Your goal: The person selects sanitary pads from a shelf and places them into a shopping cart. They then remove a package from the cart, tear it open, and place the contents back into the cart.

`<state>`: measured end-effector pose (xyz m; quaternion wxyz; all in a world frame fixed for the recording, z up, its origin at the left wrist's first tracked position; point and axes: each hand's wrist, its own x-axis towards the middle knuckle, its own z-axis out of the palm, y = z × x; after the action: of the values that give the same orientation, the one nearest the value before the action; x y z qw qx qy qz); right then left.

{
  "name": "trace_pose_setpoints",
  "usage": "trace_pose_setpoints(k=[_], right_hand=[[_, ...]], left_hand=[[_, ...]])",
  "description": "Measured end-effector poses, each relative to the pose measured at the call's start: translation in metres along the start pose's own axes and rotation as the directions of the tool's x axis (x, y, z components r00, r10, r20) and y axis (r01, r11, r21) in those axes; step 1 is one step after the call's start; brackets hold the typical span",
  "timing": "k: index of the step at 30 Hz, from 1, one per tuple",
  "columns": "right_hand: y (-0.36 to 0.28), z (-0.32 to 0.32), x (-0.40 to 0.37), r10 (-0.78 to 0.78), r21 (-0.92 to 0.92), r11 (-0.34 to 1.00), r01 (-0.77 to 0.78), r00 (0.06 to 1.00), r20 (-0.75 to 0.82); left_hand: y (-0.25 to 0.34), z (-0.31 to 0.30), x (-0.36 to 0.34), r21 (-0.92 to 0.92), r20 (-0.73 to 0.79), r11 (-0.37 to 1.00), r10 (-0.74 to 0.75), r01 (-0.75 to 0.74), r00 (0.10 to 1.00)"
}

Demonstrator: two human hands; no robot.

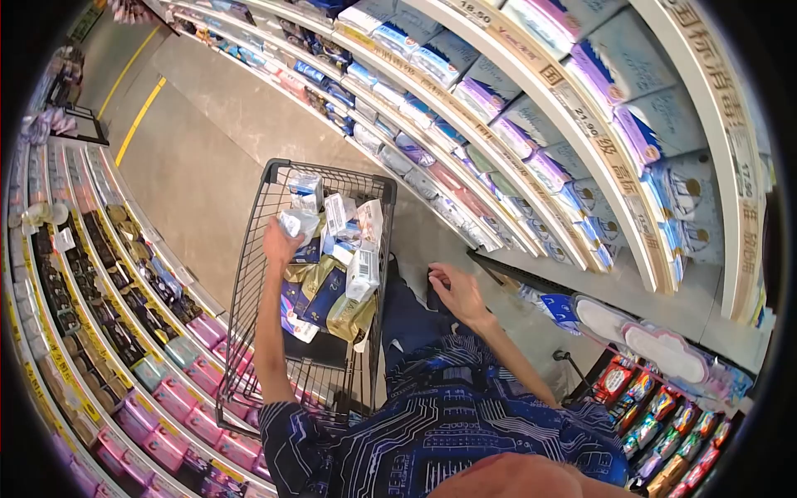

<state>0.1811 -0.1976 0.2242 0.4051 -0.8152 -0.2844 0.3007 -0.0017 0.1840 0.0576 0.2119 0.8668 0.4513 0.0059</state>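
My left hand [282, 242] reaches into the wire shopping cart [241, 286], its fingers closed on a small white plastic-wrapped pack [299, 222]. Below and beside that pack lie navy-and-gold packages [325, 295], a white pack with a barcode [363, 274] and several other white packs. My right hand [458, 292] is outside the cart, beside my dark trousers. Its fingers are curled at a narrow black object [432, 292]; what that object is I cannot make out.
Tall shelves [498, 124] of blue, white and purple packages with price strips curve along the right. Low shelves [108, 332] with dark and pink goods line the left. A rack of bright packets [664, 415] stands at lower right. Yellow lines [141, 120] mark the aisle floor [195, 166].
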Motion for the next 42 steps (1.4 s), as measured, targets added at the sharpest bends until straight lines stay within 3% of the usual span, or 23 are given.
trace_pose_setpoints(k=[2,3,5,8,11,12,14,19,24,28,34,37,38,41,42], right_hand=[[-0.006,-0.004,0.004,-0.013,0.032,0.999,0.012,0.999,0.035],[-0.012,-0.006,0.006,0.010,0.100,0.995,-0.016,0.998,0.059],[-0.028,-0.010,0.014,0.051,0.226,0.971,-0.076,0.992,0.115],[-0.057,-0.020,0.025,0.042,0.465,0.877,-0.124,0.982,0.182],[-0.057,-0.025,0.039,-0.109,0.601,0.799,-0.033,0.974,0.199],[-0.059,-0.036,0.044,-0.156,0.534,0.844,0.055,0.977,0.145],[-0.050,-0.055,0.052,-0.164,0.585,0.810,0.034,0.972,0.170],[-0.038,-0.089,0.064,-0.096,0.600,0.800,0.009,0.989,0.114],[-0.037,-0.112,0.083,-0.190,0.810,0.584,0.059,0.980,0.065],[-0.042,-0.123,0.097,-0.182,0.789,0.605,0.110,0.983,0.003],[-0.054,-0.131,0.126,-0.232,0.674,0.729,0.118,0.969,0.081],[-0.063,-0.134,0.145,-0.209,0.577,0.816,-0.031,0.915,0.345],[-0.030,-0.112,0.157,-0.178,0.497,0.866,0.055,0.963,0.203],[-0.071,-0.115,0.182,-0.170,0.500,0.862,0.088,0.978,0.121],[-0.059,-0.103,0.207,-0.157,0.466,0.876,0.124,0.987,0.032]], left_hand=[[0.029,-0.032,-0.022,-0.194,-0.042,0.971,-0.148,0.137,0.988],[0.044,-0.045,-0.035,-0.399,-0.016,0.909,-0.140,0.122,0.990],[0.082,-0.067,-0.063,-0.747,0.033,0.657,-0.112,0.099,0.993],[0.171,-0.100,-0.111,-0.936,0.015,0.352,0.047,-0.003,0.999],[0.232,-0.102,-0.141,-0.927,0.047,0.374,0.206,-0.034,0.977],[0.250,-0.103,-0.148,-0.936,0.056,0.351,0.178,-0.010,0.982],[0.281,-0.105,-0.158,-0.952,0.078,0.302,0.120,0.038,0.990],[0.323,-0.099,-0.156,-0.975,0.085,0.218,0.171,0.046,0.982],[0.339,-0.094,-0.141,-0.945,0.180,0.309,0.210,0.110,0.961],[0.348,-0.089,-0.134,-0.949,0.160,0.297,0.163,0.106,0.974],[0.347,-0.085,-0.115,-0.972,0.119,0.219,0.123,0.090,0.985],[0.327,-0.078,-0.099,-0.971,0.098,0.232,0.140,0.063,0.985],[0.319,-0.074,-0.092,-0.969,0.089,0.242,0.149,0.051,0.985],[0.304,-0.066,-0.083,-0.993,0.118,0.018,0.085,0.117,0.989],[0.299,-0.062,-0.081,-0.996,0.089,0.001,0.053,0.089,0.995]])
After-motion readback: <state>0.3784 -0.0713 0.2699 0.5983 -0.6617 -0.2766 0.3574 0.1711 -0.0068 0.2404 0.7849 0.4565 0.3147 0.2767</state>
